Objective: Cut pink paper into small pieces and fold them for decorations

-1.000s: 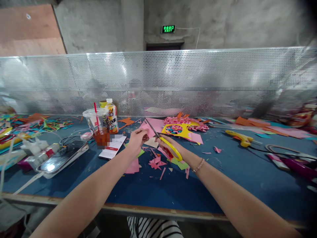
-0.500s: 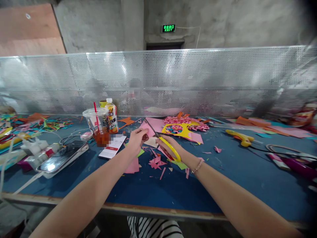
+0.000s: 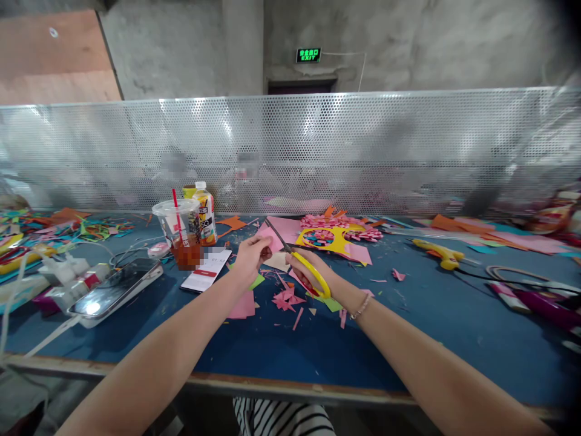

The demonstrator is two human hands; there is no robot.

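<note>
L fingers [image 3: 263, 243] are pinching pink paper [image 3: 275, 243], R hand [image 3: 329, 271] gripping scissors [image 3: 322, 278] just alongside; paper's prob. handling light, floppy, tearable: best held by edge nr fingers.

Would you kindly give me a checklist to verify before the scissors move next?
Scissors held in right hand: ok, by yellow handles.
Grip of left hand on pink paper: cannot tell; fingers hide it.
Left fingers clear of blades: cannot tell; they look close.
Table near the hands free of scraps: not ok; pink scraps lie there.
Glue gun apart from right hand: ok, farther right.
Drink cup upright: ok.
</note>
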